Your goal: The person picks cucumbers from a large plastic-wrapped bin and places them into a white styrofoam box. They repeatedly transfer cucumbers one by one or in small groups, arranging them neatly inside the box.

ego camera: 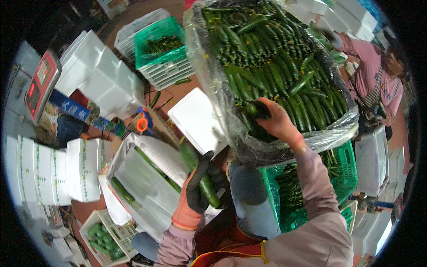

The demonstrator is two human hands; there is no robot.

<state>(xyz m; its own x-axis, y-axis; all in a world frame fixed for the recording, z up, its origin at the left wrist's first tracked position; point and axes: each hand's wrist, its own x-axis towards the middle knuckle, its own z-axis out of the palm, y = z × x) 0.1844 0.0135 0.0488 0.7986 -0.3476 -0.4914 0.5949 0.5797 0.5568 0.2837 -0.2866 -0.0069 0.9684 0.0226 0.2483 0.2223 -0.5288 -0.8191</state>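
My left hand (196,190), in an orange glove with a black palm, grips a long green cucumber (210,192). It is held over the near side of a white foam box (150,197). Inside that box, which has a pale liner, lie a cucumber (122,189) at the left and a long one (156,168) along the far side. My right hand (275,116), gloved alike, reaches into a plastic-lined container (213,90) heaped with rows of cucumbers (267,76). Its fingers are closed around a cucumber (251,110), mostly hidden by the hand.
A white foam lid (196,120) lies between box and container. Green crates (160,56) (345,170) stand behind and at right. White foam boxes (103,80) are stacked left, near a red scale display (43,85). A crate of bagged produce (105,240) stands lower left. Another person (377,70) works at right.
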